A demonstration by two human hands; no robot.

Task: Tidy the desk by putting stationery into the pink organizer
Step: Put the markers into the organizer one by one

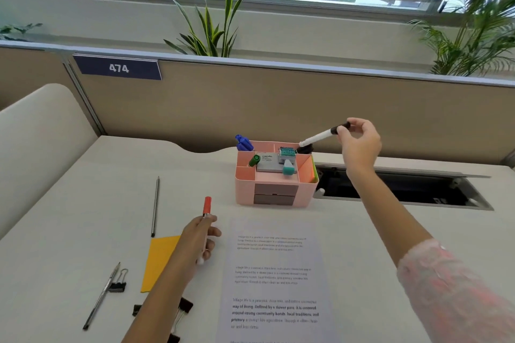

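Holding marker (323,136) above organizer (274,175) rim

A dark blue plate (118,67) on the partition at ten o'clock reads "474"; a grey box (268,163) in the pink organizer (245,192) reads "camlin"; the printed sheet (274,281) at six o'clock reads "Village life is a peaceful".

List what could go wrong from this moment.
1. The right hand pinches the black marker only at its far end, tilted over the organizer; it might slip or miss the back slot.
2. That slot already holds something dark, so the marker may jam.
3. The left hand with the red marker could brush the paper.
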